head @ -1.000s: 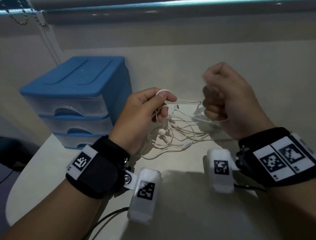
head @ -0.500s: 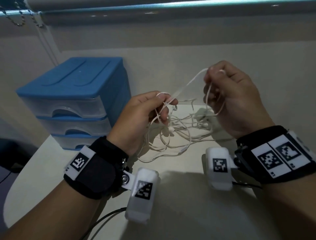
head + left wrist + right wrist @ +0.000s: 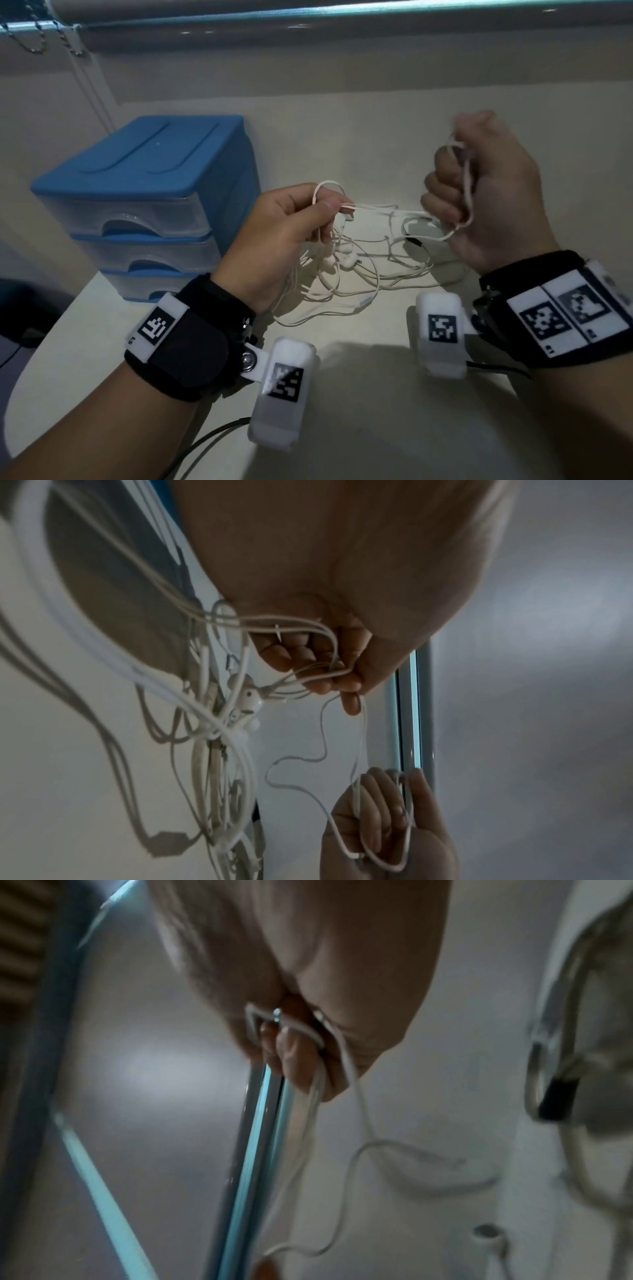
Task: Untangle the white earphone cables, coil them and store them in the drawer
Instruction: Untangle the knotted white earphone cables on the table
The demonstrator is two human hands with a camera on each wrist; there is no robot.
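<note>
A tangle of white earphone cables [image 3: 346, 274] lies on the pale table between my hands, with earbuds [image 3: 346, 260] in the heap. My left hand [image 3: 291, 226] pinches a small loop of cable between thumb and forefinger above the tangle; the left wrist view shows its fingers [image 3: 318, 666] curled round several strands. My right hand [image 3: 479, 192] is raised to the right, its fingers curled round a cable loop [image 3: 464, 202] wound about them, also seen in the right wrist view on the fingers [image 3: 298, 1058]. A slack strand [image 3: 383, 207] runs between both hands.
A blue three-drawer plastic cabinet [image 3: 147, 205] stands at the left on the table, all drawers closed. A wall with a window sill [image 3: 342, 20] rises behind the table. The table's left edge [image 3: 44, 342] curves near my left forearm. Dark cords [image 3: 205, 442] trail from the wrist cameras.
My right hand drew cable up from the tangle, then curled back down into a fist with the loop round its fingers. My left hand kept its pinch almost in place.
</note>
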